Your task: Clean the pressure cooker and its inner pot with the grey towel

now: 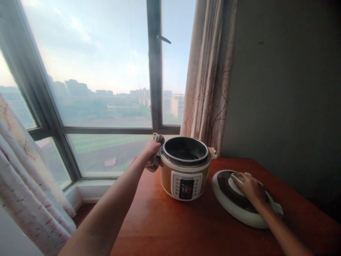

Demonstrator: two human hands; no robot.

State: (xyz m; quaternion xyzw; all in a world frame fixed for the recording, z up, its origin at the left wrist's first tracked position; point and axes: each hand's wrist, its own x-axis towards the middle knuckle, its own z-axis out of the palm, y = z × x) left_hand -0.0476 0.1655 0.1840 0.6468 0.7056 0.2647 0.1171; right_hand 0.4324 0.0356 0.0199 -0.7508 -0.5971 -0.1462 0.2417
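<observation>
An electric pressure cooker (166,174) with a dark inner pot (183,147) stands uncovered on the wooden table, its control panel facing me. At the cooker's left side, my left hand (153,146) is closed on a patterned cloth (153,164), which touches the cooker's wall. To the right, the white and brown lid (226,202) lies flat on the table, apart from the cooker. My right hand (249,185) rests over the lid's central knob, with its fingers curled round it. The pot's bottom is dark, and I cannot make out any contents.
The reddish wooden table (160,227) runs back to the window (106,71). A curtain (205,78) hangs just behind the cooker, and another curtain (29,185) is at the left. A dark wall (282,89) rises beyond the table's right side.
</observation>
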